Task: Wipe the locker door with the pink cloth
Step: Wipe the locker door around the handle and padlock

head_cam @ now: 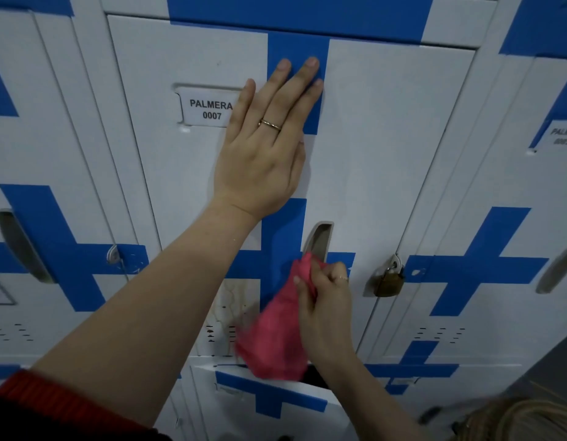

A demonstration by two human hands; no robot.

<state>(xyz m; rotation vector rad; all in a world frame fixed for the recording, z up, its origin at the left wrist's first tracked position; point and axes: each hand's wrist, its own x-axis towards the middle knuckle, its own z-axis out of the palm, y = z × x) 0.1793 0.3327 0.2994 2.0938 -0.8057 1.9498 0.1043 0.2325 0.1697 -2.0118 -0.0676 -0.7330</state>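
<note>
Locker door (387,138) is filling my view. I am seeing the left hand (266,148) lying flat on it, fingers straight, hiding the label's (209,109) right edge. Pink cloth (275,338), blurred, is hanging over the door's lower edge, bunched in the right hand's (326,300) curled fingers.

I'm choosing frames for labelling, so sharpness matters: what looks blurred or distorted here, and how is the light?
Head view: the pink cloth is motion-smeared at its lower edge, the left hand and the PALMERA 0007 label are sharp; the locker door is skewed by wide-angle distortion; light is dim and even, soft shadow beside the hand, no glare.
</note>
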